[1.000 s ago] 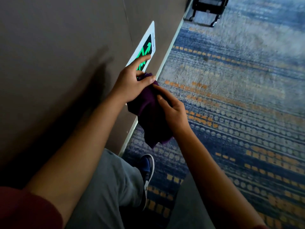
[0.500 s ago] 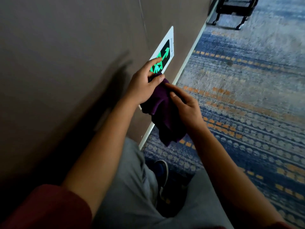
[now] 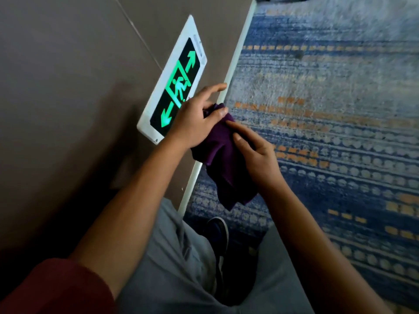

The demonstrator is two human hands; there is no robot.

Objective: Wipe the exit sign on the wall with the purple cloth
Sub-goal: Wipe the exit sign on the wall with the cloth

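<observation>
Now both hands bunch the purple cloth beside the exit sign.
Left hand pinches its top; right hand grips the side, likely forming a wiping pad.

— What stood in front of the exit sign?

— Its upper half, with the up arrow and running figure, lay uncovered. The left hand overlapped its lower right edge, gripping the purple cloth.

— And room beside the sign?

— Bare wall lay left of it. Right of it ran the white baseboard, then open carpet. Below it, the right hand and a knee crowded the way.
</observation>
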